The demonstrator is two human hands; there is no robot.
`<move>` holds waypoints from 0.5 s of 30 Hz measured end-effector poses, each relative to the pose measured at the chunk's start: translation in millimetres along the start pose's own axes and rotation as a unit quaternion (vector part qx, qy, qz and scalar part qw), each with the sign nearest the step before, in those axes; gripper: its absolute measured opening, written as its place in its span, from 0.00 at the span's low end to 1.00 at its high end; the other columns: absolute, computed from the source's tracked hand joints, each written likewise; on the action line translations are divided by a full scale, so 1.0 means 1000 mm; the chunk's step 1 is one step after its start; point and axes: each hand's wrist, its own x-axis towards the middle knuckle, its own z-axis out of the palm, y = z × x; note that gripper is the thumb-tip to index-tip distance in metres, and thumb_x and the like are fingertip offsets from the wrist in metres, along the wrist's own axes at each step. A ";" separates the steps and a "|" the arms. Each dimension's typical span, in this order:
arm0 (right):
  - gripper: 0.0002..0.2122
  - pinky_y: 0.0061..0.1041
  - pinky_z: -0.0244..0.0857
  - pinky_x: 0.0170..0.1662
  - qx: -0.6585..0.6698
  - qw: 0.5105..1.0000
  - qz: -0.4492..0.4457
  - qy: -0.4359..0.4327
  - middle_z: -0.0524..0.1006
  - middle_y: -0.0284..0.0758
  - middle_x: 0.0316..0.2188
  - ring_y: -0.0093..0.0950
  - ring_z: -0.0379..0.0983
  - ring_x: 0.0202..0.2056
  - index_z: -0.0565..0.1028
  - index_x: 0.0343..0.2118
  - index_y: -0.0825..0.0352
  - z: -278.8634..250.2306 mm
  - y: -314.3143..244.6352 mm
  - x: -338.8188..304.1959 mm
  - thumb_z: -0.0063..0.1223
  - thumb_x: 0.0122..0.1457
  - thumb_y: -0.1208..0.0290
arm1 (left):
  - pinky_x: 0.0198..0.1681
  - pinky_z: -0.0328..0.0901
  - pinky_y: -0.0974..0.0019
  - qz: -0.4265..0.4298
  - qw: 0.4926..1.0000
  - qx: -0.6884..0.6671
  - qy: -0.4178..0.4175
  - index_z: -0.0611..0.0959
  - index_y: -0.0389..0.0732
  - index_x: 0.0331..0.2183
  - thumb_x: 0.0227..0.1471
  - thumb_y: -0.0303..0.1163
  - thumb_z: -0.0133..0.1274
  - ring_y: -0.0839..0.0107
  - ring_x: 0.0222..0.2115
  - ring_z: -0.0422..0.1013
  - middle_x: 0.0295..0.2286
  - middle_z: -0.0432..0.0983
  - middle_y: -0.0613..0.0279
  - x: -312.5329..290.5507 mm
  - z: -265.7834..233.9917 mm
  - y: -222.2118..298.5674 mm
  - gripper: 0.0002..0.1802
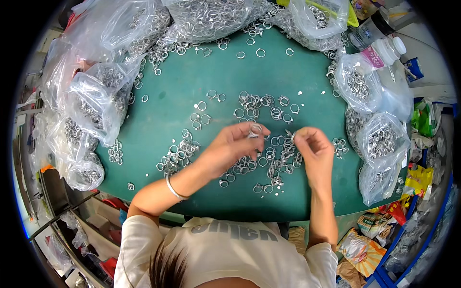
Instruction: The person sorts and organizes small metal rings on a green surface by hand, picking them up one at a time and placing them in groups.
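The left hand (234,148) is hovering over the middle of the green tabletop (192,79), its fingers curling close around a silvery ring (256,128); blur is hiding whether the ring is sitting between the fingertips or slipped over one. The right hand (317,143) is working just beside it, thumb and forefinger closing narrowly on a small silvery piece (293,138), probably another ring. The step in hand is seemingly the handling of rings one or two at a time above the near pile (288,151), which is lying beneath and between the hands. A farther cluster (254,101) is resting beyond the fingers, and a left-hand heap (185,149) is spreading beside the left forearm, while clear bags of rings (382,144) are crowding the tabletop's left, far and right edges. As a judgement, the next move is calling for a light fingertip pinch on each ring, steady enough to keep it from dropping back into the pile, and for clear space between the two hands. Since rings below are overlapping, a careless reach is risking dragging several along together.
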 end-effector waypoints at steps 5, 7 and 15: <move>0.07 0.16 0.59 0.35 0.575 0.777 0.213 -0.143 0.73 0.29 0.29 0.17 0.66 0.31 0.73 0.38 0.69 0.024 -0.006 -0.037 0.53 0.57 0.77 | 0.21 0.56 0.78 -0.019 0.982 -0.139 -0.129 0.76 0.36 0.38 0.59 0.39 0.47 0.76 0.23 0.64 0.28 0.70 0.64 -0.023 -0.014 -0.022 0.15; 0.07 0.17 0.59 0.35 0.441 0.871 0.191 -0.098 0.72 0.30 0.29 0.20 0.66 0.31 0.73 0.37 0.69 0.033 -0.008 -0.052 0.54 0.55 0.78 | 0.22 0.58 0.77 -0.038 0.995 -0.085 -0.021 0.76 0.38 0.35 0.60 0.42 0.45 0.77 0.25 0.65 0.28 0.70 0.65 -0.037 0.006 -0.011 0.16; 0.07 0.22 0.59 0.39 0.192 0.979 0.007 -0.069 0.70 0.30 0.32 0.22 0.64 0.34 0.74 0.35 0.70 0.052 -0.018 -0.071 0.54 0.52 0.83 | 0.17 0.57 0.79 -0.206 0.929 -0.303 0.050 0.75 0.40 0.30 0.61 0.46 0.40 0.81 0.17 0.60 0.22 0.65 0.70 -0.048 0.021 -0.024 0.20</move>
